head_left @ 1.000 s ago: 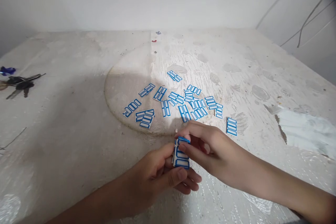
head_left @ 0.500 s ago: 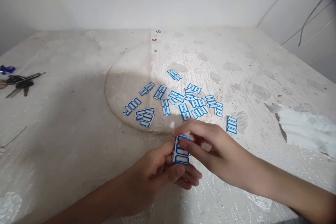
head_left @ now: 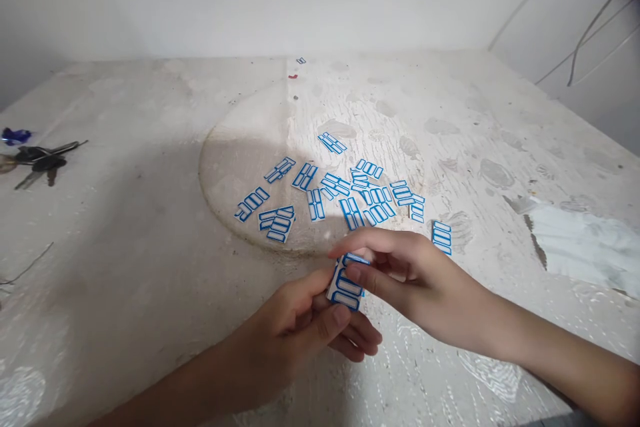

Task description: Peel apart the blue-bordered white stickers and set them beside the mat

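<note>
A small stack of white cards with blue outlined bars sits between my two hands. My left hand grips its lower end, thumb on the front face and fingers behind. My right hand pinches the upper part, thumb on the front and the other fingers over the top edge. Just beyond the hands, several similar blue-and-white cards lie scattered, some overlapping. A single card lies to the right, partly behind my right wrist.
A bunch of keys with a blue item lies at the left. At the right is a torn white sheet. A tiny red scrap lies at the back, and cables hang by the right wall.
The held stack has tilted slightly, its top edge leaning right. My right hand has shifted a little to the right with it. The scattered cards are unchanged.
</note>
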A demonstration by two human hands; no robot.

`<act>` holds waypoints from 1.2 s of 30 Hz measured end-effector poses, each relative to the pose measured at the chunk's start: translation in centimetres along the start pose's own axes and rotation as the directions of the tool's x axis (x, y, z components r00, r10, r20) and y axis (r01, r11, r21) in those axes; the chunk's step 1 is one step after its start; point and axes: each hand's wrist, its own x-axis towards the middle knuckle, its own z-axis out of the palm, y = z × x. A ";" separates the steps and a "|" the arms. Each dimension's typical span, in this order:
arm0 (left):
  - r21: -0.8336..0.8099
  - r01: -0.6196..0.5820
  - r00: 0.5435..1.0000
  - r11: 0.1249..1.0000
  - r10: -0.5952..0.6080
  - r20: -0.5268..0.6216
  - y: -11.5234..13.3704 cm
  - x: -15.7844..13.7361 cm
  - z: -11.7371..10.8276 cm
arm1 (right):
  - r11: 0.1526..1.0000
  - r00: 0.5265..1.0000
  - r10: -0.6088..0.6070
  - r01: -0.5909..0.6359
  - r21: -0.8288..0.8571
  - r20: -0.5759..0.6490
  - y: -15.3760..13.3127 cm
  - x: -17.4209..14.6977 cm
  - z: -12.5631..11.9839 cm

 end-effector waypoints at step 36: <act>0.626 -0.233 0.740 0.745 0.553 -0.383 -0.7 0.0 0.0 | 0.827 0.993 0.086 -0.114 0.550 0.077 0.5 0.6 0.6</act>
